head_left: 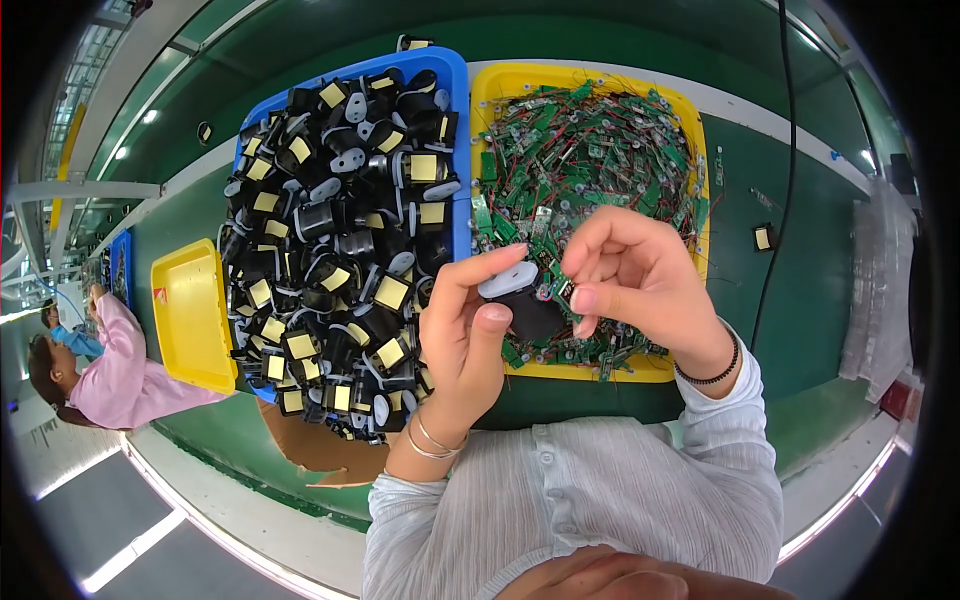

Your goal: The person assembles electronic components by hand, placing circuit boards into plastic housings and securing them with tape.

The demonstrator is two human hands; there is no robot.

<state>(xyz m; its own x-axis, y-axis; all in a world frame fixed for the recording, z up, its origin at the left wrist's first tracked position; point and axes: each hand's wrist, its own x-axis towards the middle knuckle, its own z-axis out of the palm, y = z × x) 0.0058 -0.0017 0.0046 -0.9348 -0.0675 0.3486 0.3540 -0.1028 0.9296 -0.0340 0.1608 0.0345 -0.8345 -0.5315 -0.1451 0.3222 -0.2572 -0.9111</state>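
Both my hands meet: left hand (462,325) pinches a black plastic coil bobbin (522,298) (white-flanged), right hand (628,275) grips a small green circuit board (556,291).

Square yellow labels (391,292) on the black parts filling the blue tray (455,75); clear bags (880,270) stacked far right.

Black part (530,312) between the two hands: largely covered by the left hand (462,335) thumb and the right hand (630,272) fingers; its shape cannot be told. Small green board (556,290) at the right fingertips: mostly hidden, detail too small. Blue tray (452,72): lower edge buried under the black coil parts (340,250). Yellow tray (590,78): near rim partly behind both hands. Brown cardboard (315,450): upper portion under the blue tray. Person in pink (120,375) at far left: squeezed by the lens rim, hands not discernible.
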